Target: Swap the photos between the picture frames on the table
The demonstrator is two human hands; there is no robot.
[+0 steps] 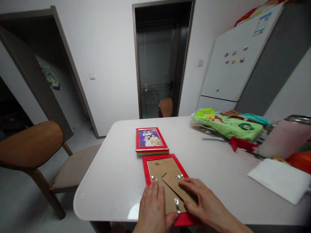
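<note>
A red photo frame (145, 168) lies face down at the table's near edge. Its brown backing board (157, 170) carries metal clips and a slanted cut for a stand. My left hand (153, 204) rests on the board's left side, fingers stretched out together, thumb near the bottom clip (177, 205). On the right side, my right hand (201, 199) touches the board with thumb and fingers apart. Just beyond lies a small stack of frames, the top one a red frame (140, 149) with a photo (150, 138) of people face up.
The white table (109, 181) has a rounded left corner. At its right are a green package (228, 126), a red plastic item (239, 144), a pinkish container (283, 139) and a white pad (279, 181). A wooden chair (80, 165) stands at left; a fridge (233, 71) is behind.
</note>
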